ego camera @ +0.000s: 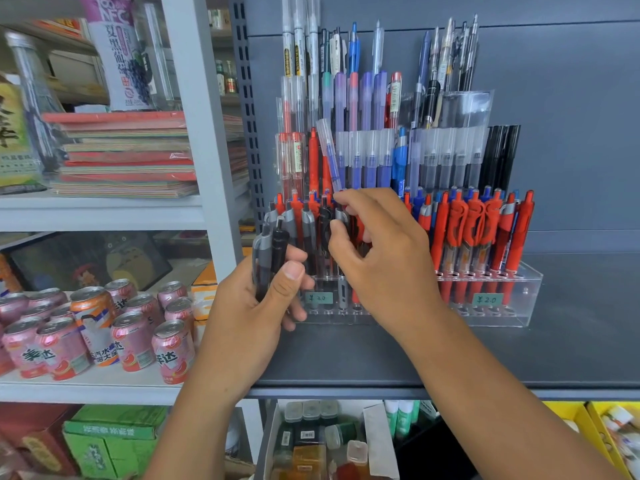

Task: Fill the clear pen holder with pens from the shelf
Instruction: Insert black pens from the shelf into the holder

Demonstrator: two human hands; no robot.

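A clear tiered acrylic pen holder (pixel 519 306) stands on the dark grey shelf (pixel 519 358), packed with red, blue, black and frosted pens. My left hand (pixel 252 313) grips a small bunch of grey and black click pens (pixel 270 258) upright, just left of the holder's front row. My right hand (pixel 377 258) reaches into the front-left rows, its thumb and fingertips pinching a grey-clipped pen (pixel 343 216) that stands in the holder. A frosted blue capped pen (pixel 330 157) leans tilted just above that hand.
White shelving at left carries stacked notebooks (pixel 128 154), bottles and several pink drink cans (pixel 131 337). Below the dark shelf sits a box of small bottles (pixel 322 441) and yellow bins (pixel 595 434). Green cartons (pixel 110 441) lie at lower left.
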